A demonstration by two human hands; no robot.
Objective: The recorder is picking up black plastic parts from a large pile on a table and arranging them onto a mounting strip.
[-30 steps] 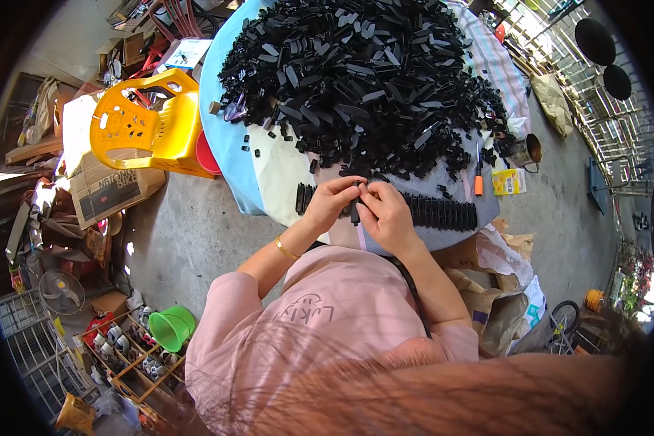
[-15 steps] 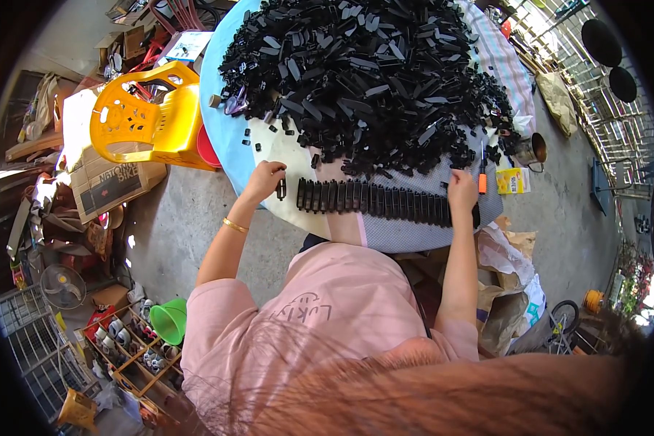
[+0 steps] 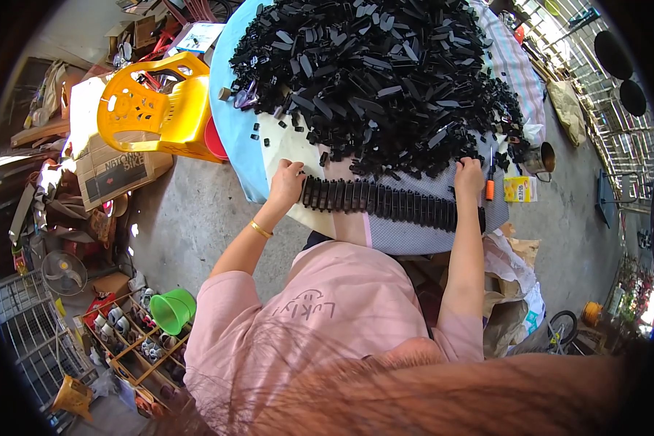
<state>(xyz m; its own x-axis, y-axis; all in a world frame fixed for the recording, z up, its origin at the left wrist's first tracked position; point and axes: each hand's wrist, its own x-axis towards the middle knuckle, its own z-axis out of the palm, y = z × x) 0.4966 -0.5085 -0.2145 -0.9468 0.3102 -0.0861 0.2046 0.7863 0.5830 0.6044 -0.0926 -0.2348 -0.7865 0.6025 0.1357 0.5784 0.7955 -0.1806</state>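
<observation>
A row of black plastic chain links [image 3: 385,202] lies side by side along the near part of the table. At its left end my left hand [image 3: 288,182] is closed on a link, mostly hidden by the fingers. My right hand [image 3: 469,178] is near the row's right end, at the front edge of a big heap of loose black plastic parts [image 3: 370,80]. Its fingers are drawn together, and I cannot make out what is between them. A small dark piece shows beside that hand.
An orange-handled screwdriver [image 3: 490,189], a yellow packet [image 3: 519,189] and a metal mug [image 3: 543,158] are to the right. Several small black pieces [image 3: 267,142] lie scattered left of the heap. A yellow plastic chair [image 3: 182,109] stands left of the cloth-covered table [image 3: 232,156].
My left hand has moved right, bringing its link from apart to the row's left end. My right hand has shifted slightly up, toward the heap. The whole view has shifted a little.
</observation>
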